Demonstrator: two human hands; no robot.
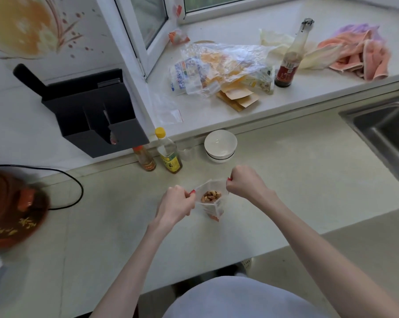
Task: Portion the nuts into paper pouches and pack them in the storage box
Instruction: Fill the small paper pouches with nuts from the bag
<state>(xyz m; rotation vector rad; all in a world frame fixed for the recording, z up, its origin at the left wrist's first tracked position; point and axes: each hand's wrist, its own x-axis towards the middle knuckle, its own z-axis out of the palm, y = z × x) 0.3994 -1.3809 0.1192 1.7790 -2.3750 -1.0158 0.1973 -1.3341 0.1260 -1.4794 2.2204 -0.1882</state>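
Head view: left hand and right hand are pinching open the clear plastic nut bag; pouring into brown paper pouches probably follows.

1. The counter is pale greenish cream.
2. The nuts are tan and brown, inside a clear bag with an orange-red base.
3. Both the left hand and the right hand have red-painted nails.
4. The stacked bowls are white with a dark line near the base.
5. Two small bottles: one has a yellow cap and yellow label, the other an orange cap.
6. The knife block is black.
7. The tall bottle holds dark liquid and carries a red label.
8. The cloths are peach-pink and lilac.
9. The paper pouches are mustard yellow.
10. The pot is reddish brown with gold lettering.
11. The wall tile shows an orange floral pattern.
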